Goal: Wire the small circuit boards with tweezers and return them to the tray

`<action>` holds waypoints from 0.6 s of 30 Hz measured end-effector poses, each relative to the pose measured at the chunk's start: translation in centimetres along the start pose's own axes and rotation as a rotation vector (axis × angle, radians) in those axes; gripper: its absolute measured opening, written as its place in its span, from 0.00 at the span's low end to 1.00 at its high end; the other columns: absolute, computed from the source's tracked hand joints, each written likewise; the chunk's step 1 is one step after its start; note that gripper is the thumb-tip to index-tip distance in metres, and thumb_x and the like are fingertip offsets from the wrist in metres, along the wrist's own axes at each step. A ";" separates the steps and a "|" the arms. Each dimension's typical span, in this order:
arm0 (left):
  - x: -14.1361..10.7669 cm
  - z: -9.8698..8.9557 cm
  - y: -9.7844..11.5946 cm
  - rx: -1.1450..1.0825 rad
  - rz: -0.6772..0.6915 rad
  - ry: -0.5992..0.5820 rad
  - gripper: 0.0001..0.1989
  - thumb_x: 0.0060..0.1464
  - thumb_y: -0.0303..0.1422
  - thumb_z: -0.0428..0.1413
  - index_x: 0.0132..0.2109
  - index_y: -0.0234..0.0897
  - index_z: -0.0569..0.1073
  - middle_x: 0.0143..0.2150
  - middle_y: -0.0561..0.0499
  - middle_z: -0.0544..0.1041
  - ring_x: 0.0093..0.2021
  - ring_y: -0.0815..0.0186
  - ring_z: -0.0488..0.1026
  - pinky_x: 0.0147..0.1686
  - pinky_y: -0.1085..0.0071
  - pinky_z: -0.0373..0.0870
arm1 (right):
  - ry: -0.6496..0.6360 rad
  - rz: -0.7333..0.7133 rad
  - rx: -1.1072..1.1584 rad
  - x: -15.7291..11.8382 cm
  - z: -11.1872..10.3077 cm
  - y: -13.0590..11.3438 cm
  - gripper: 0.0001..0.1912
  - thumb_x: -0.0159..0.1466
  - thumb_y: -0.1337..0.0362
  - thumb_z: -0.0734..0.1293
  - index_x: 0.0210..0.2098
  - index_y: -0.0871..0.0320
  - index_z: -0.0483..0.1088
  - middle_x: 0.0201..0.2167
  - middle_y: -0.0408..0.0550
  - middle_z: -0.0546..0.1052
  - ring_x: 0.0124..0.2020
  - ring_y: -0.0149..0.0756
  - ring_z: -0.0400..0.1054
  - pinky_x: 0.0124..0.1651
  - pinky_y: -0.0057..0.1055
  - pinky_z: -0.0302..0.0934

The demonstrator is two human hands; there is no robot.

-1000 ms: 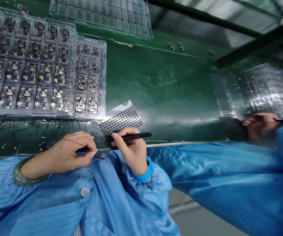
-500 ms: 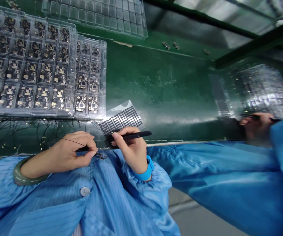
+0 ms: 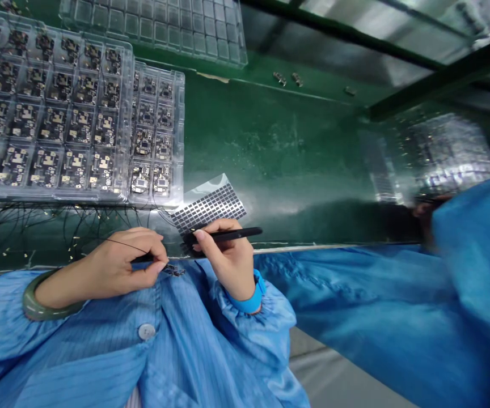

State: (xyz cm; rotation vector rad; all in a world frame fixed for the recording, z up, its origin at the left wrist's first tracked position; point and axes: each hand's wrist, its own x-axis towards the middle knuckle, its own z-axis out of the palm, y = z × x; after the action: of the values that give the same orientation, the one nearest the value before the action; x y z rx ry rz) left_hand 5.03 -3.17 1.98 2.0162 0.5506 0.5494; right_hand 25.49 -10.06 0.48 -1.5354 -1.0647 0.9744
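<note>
Pinched between the thumb and fingers of my left hand (image 3: pixel 132 260) is the edge of a small circuit board (image 3: pixel 174 271), with a thin dark wire running across the fingers. My right hand (image 3: pixel 228 255) is closed around a black pen-like tool (image 3: pixel 239 233), whose tip end is hard to make out. That hand rests at the lower edge of a clear sheet covered with small dark squares (image 3: pixel 211 207), on the green table's front edge. The board is just beyond the table edge, over my blue smock.
Stacked clear trays of circuit boards (image 3: pixel 62 122) stand at the left, loose black wires (image 3: pixel 79 218) in front. Behind lies another clear compartment tray (image 3: pixel 164 28). A co-worker's blue sleeve (image 3: pixel 478 249) is at right, near a blurred shiny tray (image 3: pixel 453 147).
The co-worker at right has leaned inward, and the sleeve now covers most of that person's hand. My hands, the board and the tool have hardly moved. The far background has shifted slightly left.
</note>
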 end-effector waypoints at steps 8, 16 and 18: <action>0.1 0.0 0.1 -0.074 -0.044 0.015 0.04 0.55 0.24 0.53 0.36 0.36 0.72 0.34 0.51 0.79 0.39 0.66 0.76 0.50 0.65 0.71 | 0.105 0.048 0.279 0.3 -0.1 0.1 0.10 0.58 0.62 0.72 0.32 0.56 0.66 0.23 0.37 0.77 0.19 0.26 0.72 0.23 0.21 0.69; 0.3 0.0 0.5 -0.223 -0.304 0.121 0.04 0.59 0.28 0.52 0.37 0.37 0.71 0.39 0.49 0.78 0.42 0.65 0.76 0.44 0.69 0.71 | 0.331 -0.001 0.560 0.1 2.0 -2.5 0.10 0.58 0.62 0.72 0.32 0.55 0.65 0.22 0.35 0.77 0.13 0.24 0.69 0.16 0.18 0.66; 0.4 -0.1 0.7 -0.266 -0.373 0.148 0.05 0.60 0.30 0.51 0.38 0.37 0.72 0.40 0.48 0.78 0.42 0.65 0.76 0.43 0.70 0.71 | 0.337 -0.012 0.551 -0.2 3.0 -3.1 0.09 0.59 0.63 0.71 0.33 0.55 0.66 0.23 0.35 0.78 0.14 0.25 0.70 0.17 0.19 0.68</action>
State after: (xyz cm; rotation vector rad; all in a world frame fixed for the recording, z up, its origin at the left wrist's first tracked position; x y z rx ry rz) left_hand 5.42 -3.20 2.64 1.5808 0.8734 0.5135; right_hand 22.14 -9.09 2.95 -1.1748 -0.5082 0.8685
